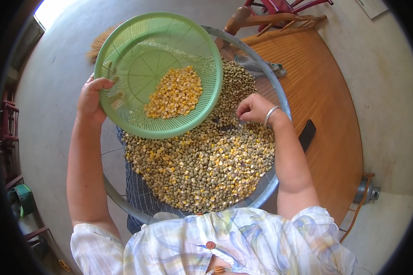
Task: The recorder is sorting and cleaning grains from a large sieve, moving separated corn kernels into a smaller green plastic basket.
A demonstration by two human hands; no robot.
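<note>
Green round plastic mesh basket [135,68], gripped by the left hand [91,97], seems held above the grey round mesh sieve [283,98] to keep yellow split kernels [175,91] apart from oval greenish-brown beans [197,162], where the right hand's [258,109] fingertips pinch together, contents unclear.

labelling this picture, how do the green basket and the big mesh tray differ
The green basket is smaller than the mesh tray. The left hand grips the basket's rim; the tray lies beneath. The basket holds yellow pieces, the tray mostly greenish-brown seeds. Both are round and meshed.
</note>
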